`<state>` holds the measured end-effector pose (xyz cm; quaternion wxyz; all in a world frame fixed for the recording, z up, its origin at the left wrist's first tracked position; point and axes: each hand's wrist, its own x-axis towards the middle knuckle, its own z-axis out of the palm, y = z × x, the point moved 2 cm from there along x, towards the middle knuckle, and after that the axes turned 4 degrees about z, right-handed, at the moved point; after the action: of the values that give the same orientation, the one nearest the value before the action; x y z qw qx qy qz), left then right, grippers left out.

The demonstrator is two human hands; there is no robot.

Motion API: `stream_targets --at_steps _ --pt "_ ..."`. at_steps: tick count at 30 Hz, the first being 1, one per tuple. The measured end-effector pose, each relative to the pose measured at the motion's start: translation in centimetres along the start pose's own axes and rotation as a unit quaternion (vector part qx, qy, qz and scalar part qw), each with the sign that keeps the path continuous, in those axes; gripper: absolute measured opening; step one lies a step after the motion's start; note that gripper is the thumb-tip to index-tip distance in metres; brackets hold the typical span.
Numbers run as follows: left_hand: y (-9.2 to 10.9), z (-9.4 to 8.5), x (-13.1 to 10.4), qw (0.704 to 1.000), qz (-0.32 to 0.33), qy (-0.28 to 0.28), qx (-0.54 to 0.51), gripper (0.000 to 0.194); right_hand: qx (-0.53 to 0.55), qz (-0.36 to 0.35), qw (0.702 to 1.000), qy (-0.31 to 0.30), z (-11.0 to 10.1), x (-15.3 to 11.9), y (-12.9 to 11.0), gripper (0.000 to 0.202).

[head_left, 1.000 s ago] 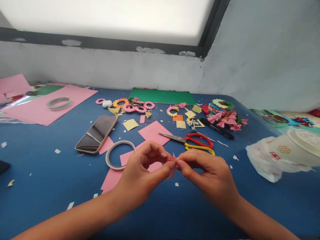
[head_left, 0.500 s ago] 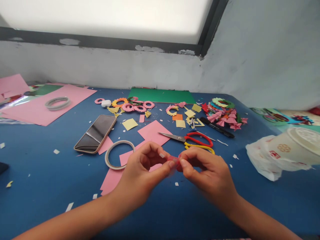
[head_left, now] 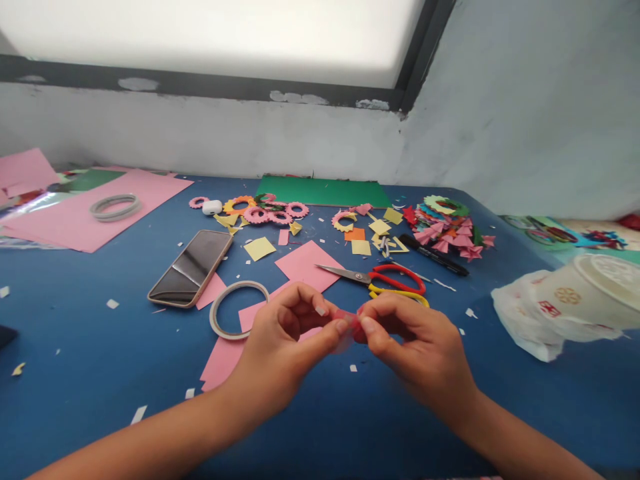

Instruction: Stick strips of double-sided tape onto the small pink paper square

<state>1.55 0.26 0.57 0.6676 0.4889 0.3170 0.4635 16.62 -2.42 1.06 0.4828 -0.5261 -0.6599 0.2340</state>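
Note:
Between my fingertips is a small pink-red piece of paper, blurred and mostly covered, so its shape is unclear. My left hand pinches its left side with thumb and forefinger. A tiny white scrap shows at a left fingertip. On the other side, my right hand is closed on the same piece. Just beyond my right hand lie scissors with one red and one yellow handle. Pink paper sheets lie under and beyond my left hand, beside a roll of tape.
A phone lies left of the tape. Scalloped paper rings, yellow squares, a black marker and a pile of folded paper pieces spread across the back. A cup in a plastic bag stands at right.
My hands stay almost in place, with only slight finger movement on the small paper piece. Everything on the table is where it was.

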Motion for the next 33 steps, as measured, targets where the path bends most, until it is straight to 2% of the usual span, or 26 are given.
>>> stream_targets --at_steps 5,9,17,25,33 --pt "0.25 -0.29 0.19 0.999 0.033 0.02 0.009 0.021 0.004 -0.022 1.0 0.017 -0.18 -0.2 0.01 0.013" --pt "0.21 -0.25 0.12 0.999 0.028 0.017 0.014 0.022 -0.03 -0.06 0.997 0.029 -0.11 -0.2 -0.01 0.008" --pt "0.14 -0.28 -0.33 0.99 0.081 0.007 0.116 0.02 -0.036 -0.067 0.997 0.019 -0.01 -0.09 -0.15 0.007" --pt "-0.05 -0.18 -0.16 0.997 0.028 0.008 0.072 0.024 -0.029 -0.028 0.999 0.0 0.1 -0.02 0.04 0.011" --pt "0.04 -0.1 -0.11 0.999 0.02 0.015 0.028 0.025 -0.015 -0.015 1.0 0.007 0.1 0.09 0.15 0.011"
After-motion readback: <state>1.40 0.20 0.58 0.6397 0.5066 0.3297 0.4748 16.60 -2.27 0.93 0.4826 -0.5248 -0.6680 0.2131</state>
